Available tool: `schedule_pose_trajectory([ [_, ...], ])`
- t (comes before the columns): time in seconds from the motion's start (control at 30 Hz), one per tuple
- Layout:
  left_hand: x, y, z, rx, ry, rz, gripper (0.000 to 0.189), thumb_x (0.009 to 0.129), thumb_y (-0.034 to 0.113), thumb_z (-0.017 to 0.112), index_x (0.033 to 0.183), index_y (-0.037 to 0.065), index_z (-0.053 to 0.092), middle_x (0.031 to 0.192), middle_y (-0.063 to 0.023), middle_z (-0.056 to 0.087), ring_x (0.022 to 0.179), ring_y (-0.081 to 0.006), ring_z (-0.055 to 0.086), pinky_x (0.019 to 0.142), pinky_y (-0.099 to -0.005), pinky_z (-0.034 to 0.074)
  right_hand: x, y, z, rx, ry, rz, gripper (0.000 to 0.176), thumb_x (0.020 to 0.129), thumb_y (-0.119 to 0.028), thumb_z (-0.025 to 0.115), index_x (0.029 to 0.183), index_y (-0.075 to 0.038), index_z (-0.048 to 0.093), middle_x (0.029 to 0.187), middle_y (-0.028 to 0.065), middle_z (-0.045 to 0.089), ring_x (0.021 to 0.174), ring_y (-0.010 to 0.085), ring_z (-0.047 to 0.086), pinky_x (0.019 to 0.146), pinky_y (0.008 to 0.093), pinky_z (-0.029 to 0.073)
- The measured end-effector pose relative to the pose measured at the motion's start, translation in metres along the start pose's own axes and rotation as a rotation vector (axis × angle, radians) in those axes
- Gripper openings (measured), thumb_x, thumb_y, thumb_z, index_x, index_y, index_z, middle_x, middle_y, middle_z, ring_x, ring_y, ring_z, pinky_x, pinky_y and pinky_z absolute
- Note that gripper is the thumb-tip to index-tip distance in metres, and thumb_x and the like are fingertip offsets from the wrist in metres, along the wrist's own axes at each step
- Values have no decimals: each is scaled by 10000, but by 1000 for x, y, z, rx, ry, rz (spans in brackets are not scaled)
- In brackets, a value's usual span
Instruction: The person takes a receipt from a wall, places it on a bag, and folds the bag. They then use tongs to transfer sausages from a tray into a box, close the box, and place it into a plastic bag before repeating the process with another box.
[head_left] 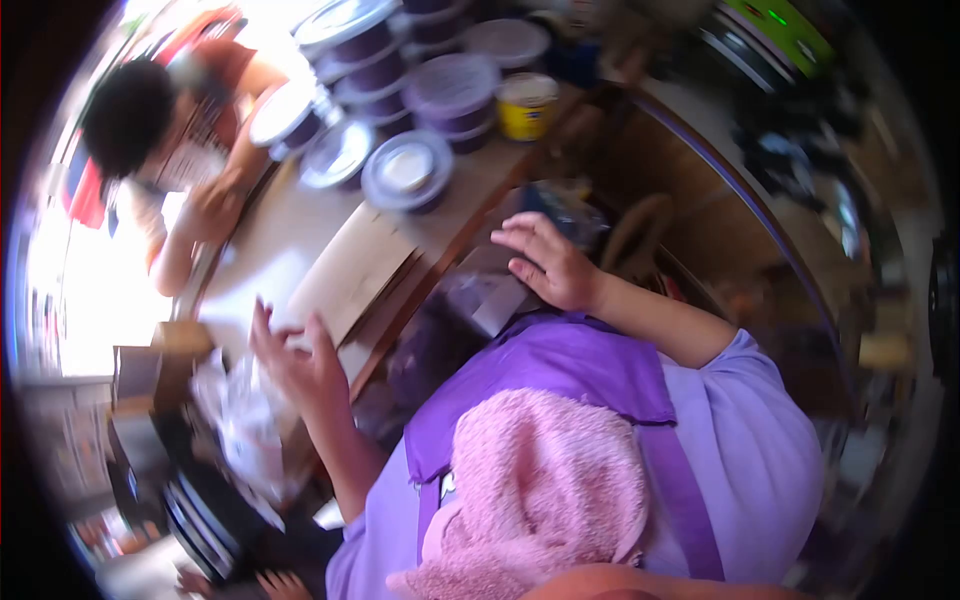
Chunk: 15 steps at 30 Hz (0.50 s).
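Note:
My left hand [298, 362] is raised near the table's front edge, its fingers apart and nothing in them. Just beyond it lies a flat brown piece of cardboard [352, 262], which seems folded or layered along its near side. My right hand [552, 262] hovers in front of my body, holding nothing, with its fingers loosely spread. Under and beside that hand is a blurred clear plastic wrapping [478, 292]. A purple apron [560, 365] covers my front, and a pink towel [545, 470] hangs over my chest.
Stacked round tubs [450, 95] with purple contents stand on the table [262, 255], by a yellow container [527, 106]. A small white-topped tub [408, 172] sits nearer. Another person [190, 140] leans on the table's far side. A white plastic bag [245, 430] lies at left.

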<state>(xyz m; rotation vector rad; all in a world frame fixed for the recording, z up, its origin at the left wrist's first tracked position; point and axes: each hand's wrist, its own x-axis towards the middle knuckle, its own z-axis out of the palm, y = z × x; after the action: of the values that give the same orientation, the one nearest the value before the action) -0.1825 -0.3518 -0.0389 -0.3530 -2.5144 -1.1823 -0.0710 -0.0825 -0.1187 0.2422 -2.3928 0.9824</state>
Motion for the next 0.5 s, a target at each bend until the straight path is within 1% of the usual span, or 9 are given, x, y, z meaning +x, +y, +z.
schedule_pose_trajectory([
  [0.03,-4,-2,6,-71,1,158,499,788,75,568,1249,-3,395,1170,-142,422,723,-140,497,566,-228,403,-23,4,-9,-18,23,62,269,826,-143,570,1076,-42,556,1053,148,464,881,268,532,781,323,441],
  [0.1,-10,-9,27,-323,-31,449,412,821,43,531,1216,-9,426,1180,-161,386,700,-149,484,585,-240,397,-74,15,-31,-185,37,141,134,808,-161,593,901,-65,605,864,78,519,826,234,542,719,335,442],
  [0.17,-23,-1,48,-424,-194,556,329,852,48,509,1164,-35,448,1176,-161,377,730,-163,483,633,-237,401,-127,14,-66,-356,-32,309,155,834,-229,550,822,-79,588,757,75,572,754,254,576,638,356,450],
  [0.27,-46,20,91,-510,-364,691,265,818,-28,498,1083,-33,496,1073,-138,447,808,-185,492,624,-242,404,-200,3,-118,-593,20,648,195,845,-273,504,805,-94,572,688,107,599,671,292,595,581,400,449],
  [0.3,-56,31,100,-478,-390,769,255,804,-45,498,1059,-25,515,1040,-132,469,811,-190,493,615,-242,403,-223,-4,-135,-621,39,680,195,845,-273,504,805,-94,572,688,107,599,671,292,595,581,400,449],
  [0.37,-78,49,105,-558,-543,675,269,770,-80,497,1022,-3,548,981,-116,500,762,-180,496,590,-247,398,-265,-32,-162,-701,228,968,172,831,-265,498,828,-110,572,668,129,605,625,325,594,544,436,440],
  [0.4,-91,66,112,-527,-558,741,300,743,-102,493,1012,12,559,969,-100,507,699,-160,491,567,-249,389,-290,-36,-179,-751,218,1031,140,811,-189,494,923,-127,552,694,139,604,644,339,590,563,440,443],
  [0.43,-104,85,118,-538,-596,788,311,734,-101,499,1017,15,558,956,-97,511,656,-146,483,556,-248,388,-314,-41,-193,-762,238,1033,140,811,-189,494,923,-127,552,694,139,604,644,339,590,563,440,443],
  [0.5,-133,109,140,-532,-724,780,311,731,-98,498,1015,15,557,959,-104,511,659,-149,485,550,-250,387,-364,-49,-223,-799,320,1106,226,801,-116,463,1022,-133,508,708,151,601,656,352,584,576,444,444],
])
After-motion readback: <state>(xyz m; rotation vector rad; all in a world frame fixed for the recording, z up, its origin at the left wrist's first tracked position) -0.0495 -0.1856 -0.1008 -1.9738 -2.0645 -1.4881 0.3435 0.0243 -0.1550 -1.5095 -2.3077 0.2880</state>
